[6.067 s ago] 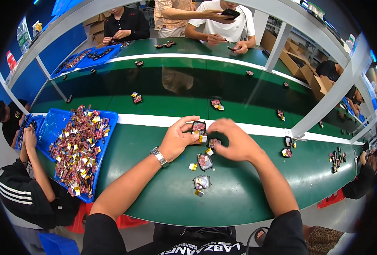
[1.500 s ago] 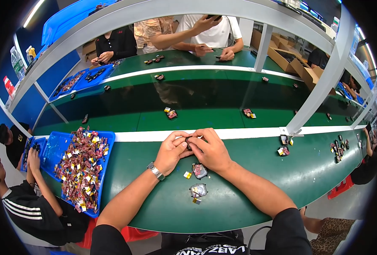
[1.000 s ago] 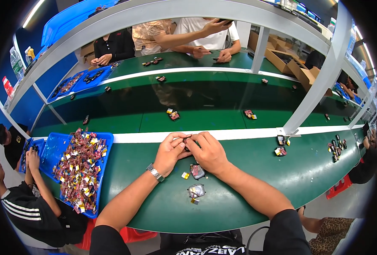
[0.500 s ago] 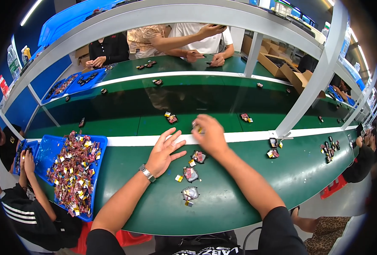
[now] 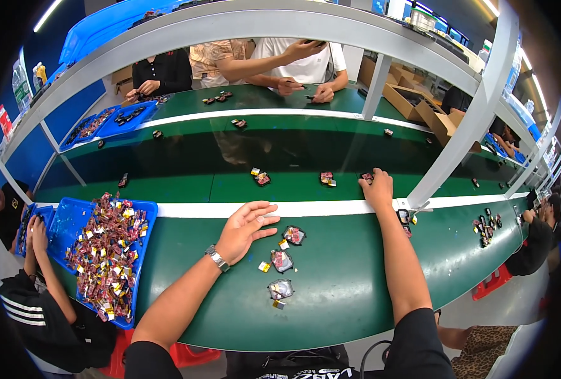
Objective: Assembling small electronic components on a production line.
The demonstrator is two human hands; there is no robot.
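My left hand [image 5: 247, 232] hovers over the near belt edge with its fingers stretched out, holding nothing. A metal-banded watch [image 5: 218, 258] is on that wrist. Out on the far green belt, my right hand [image 5: 379, 189] has its fingertips closed on a small black electronic housing [image 5: 366, 178], mostly covered by the fingers. To its left lies a similar housing [image 5: 328, 179] with a yellow-and-white tab, and further left another housing [image 5: 261, 179]. Between my forearms, a column of open housings with red boards [image 5: 281, 260] rests on the green worktop, the nearest a clear-looking housing [image 5: 281, 289].
A blue tray [image 5: 152, 234] heaped with red boards bearing yellow-and-white tabs [image 5: 108, 259] stands at my left. A grey metal post [image 5: 460, 120] rises at right, with housings [image 5: 405, 216] at its foot and a cluster of housings [image 5: 486, 227] beyond. Co-workers sit across and on both sides.
My right hand has moved right along the belt to the housing there. A housing now lies between it and the left one. My left hand stays nearly in place.
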